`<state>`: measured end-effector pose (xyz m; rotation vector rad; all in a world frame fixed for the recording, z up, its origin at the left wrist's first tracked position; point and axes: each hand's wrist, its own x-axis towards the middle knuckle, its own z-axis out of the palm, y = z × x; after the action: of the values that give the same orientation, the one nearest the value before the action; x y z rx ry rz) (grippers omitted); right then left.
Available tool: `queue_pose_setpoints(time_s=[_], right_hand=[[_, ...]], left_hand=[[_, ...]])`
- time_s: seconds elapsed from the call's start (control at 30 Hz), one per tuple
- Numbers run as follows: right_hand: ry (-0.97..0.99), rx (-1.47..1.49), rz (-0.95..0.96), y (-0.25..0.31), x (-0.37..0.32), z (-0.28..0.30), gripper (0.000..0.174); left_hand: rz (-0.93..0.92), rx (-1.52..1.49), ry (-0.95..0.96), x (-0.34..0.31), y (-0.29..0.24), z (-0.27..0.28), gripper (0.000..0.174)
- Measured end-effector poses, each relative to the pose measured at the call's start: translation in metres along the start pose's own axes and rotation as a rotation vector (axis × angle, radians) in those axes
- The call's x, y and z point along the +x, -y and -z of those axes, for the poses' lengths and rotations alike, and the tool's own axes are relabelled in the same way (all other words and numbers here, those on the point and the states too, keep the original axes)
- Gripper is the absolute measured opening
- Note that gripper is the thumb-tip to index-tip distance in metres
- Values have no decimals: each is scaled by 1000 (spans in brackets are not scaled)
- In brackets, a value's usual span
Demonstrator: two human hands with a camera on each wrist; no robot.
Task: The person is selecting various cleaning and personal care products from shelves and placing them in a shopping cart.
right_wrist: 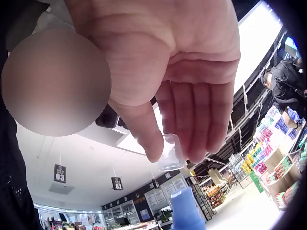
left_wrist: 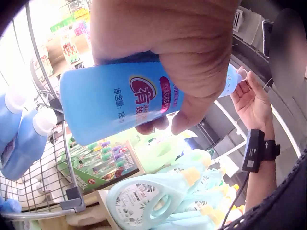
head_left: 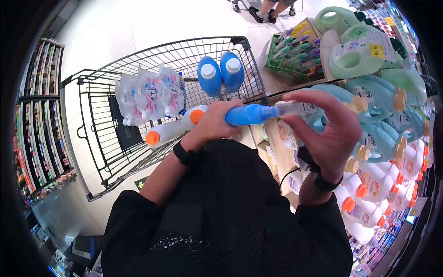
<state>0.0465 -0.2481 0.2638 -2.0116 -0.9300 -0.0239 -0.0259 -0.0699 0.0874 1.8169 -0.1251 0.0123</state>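
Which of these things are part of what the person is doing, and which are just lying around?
In use:
- blue bottle, gripped by the left hand
- clear cap, pinched by the right hand

Just nearby:
- shopping cart
- white-capped blue bottles
- orange-capped bottles
- pale blue jugs
- green jugs

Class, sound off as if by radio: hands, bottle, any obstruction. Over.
Left hand gripping blue bottle. Right hand pinching clear cap, off the nozzle. Nothing seen between cap and nozzle. Over.
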Motion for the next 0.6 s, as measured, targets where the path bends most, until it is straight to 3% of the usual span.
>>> queue_pose_setpoints(time_s=[0.07, 0.27, 0.47, 0.6], right_hand=[[-74, 26, 22, -1, 3, -2, 28], [158, 9, -20, -10, -2, -13, 28], [159, 183, -109, -24, -16, -22, 26], [56, 250, -140, -27, -24, -32, 23]], left_hand=[[3, 4, -12, -4, 3, 2, 27], [0, 41, -34, -6, -2, 5, 28], [-19, 72, -36, -9, -6, 8, 27], [-9, 77, -34, -10, -4, 7, 26]])
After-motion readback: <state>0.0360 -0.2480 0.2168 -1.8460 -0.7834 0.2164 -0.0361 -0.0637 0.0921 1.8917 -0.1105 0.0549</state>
